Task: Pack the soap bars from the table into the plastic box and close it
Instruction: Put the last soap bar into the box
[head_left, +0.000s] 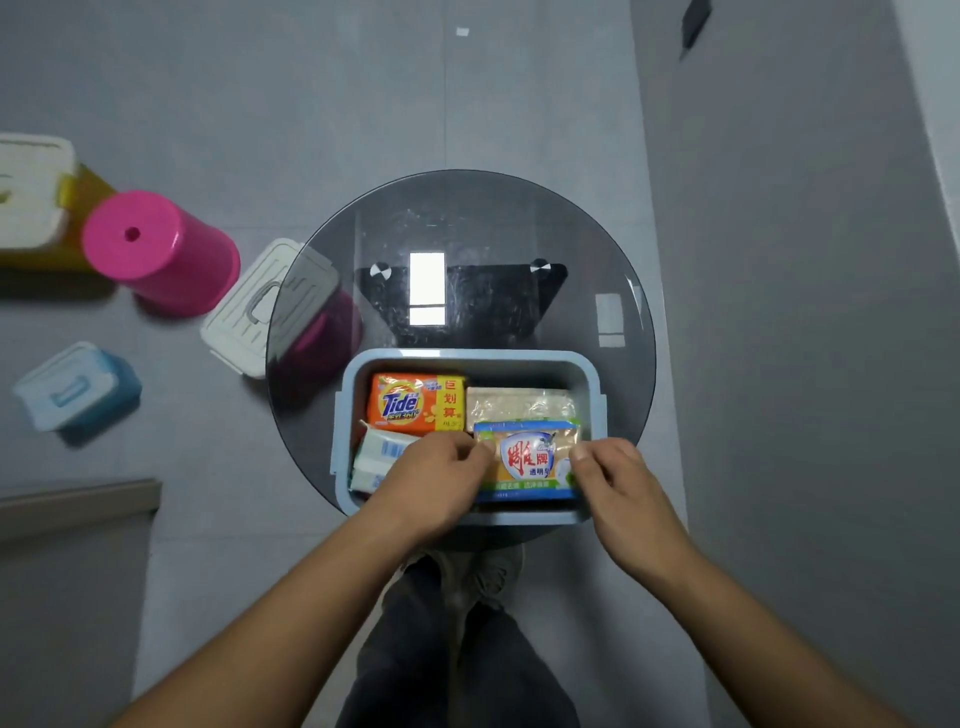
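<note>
Item: soap packing, one moment, seen from above.

Hands. Left hand (441, 467), lower centre of the frame: fingers curled, pinching the left end of a blue-and-green wrapped bar (530, 460). Right hand (618, 478), just right of it: thumb and fingers pinching the bar's right end. Both grasp the same bar.

Held bar. Flat, label up, at the lower right of the plastic box (467, 356), overlapping the bar behind it. Whether it rests on the box floor cannot be told.

Box contents. Orange Tide bar (415, 402), upper left. Pale bar in clear wrap (519, 405), upper right, partly under the held bar. White-and-blue bar (379, 457), lower left, partly hidden by the left hand.

Box. Light blue, open, on the near edge of the round glass counter (467, 234).

Surroundings. White lid (260, 306), left of the counter, lying on a magenta stool (322, 332) partly under the glass. Pink stool (161, 249), upper left. Small blue box (78, 387) with its own lid, on the floor at left. Yellow box (31, 192), far upper left.

Progress, as judged. Packing looks nearly finished: every bar in view is inside the box or being set there. Remaining: release this bar, fetch a lid, probably the white one, and close the box.
</note>
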